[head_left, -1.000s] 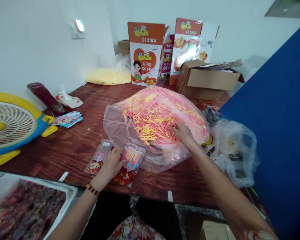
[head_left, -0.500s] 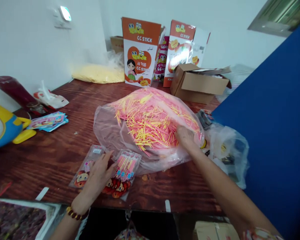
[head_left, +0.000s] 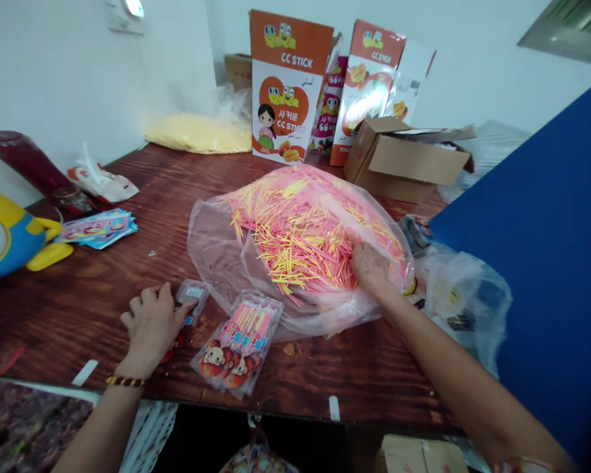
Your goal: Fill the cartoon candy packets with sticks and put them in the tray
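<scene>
A clear plastic bag (head_left: 211,230) lies spread on the table, heaped with thin pink and yellow sticks (head_left: 300,256). My right hand (head_left: 370,268) reaches into its right side, fingers curled in against the sticks and their tips hidden. Over on the left, my left hand (head_left: 152,322) is open above a flat clear printed packet (head_left: 195,293), thumb at its edge, covering much of it. Between the hands, several filled packets (head_left: 241,341) with a red-haired cartoon figure and sticks showing inside overlap in a fanned pile.
Behind the bag stand CC Stick boxes (head_left: 288,85) and an opened carton (head_left: 408,164). Leftward are printed sachets (head_left: 98,226), a tissue pack (head_left: 103,184) and a yellow-blue object (head_left: 14,230). A blue panel (head_left: 546,263) and a crumpled plastic bag (head_left: 473,295) border the right.
My left hand has moved left, off the filled packets and over the clear packet beside them. The right hand stays among the sticks. The camera view has shifted slightly.
</scene>
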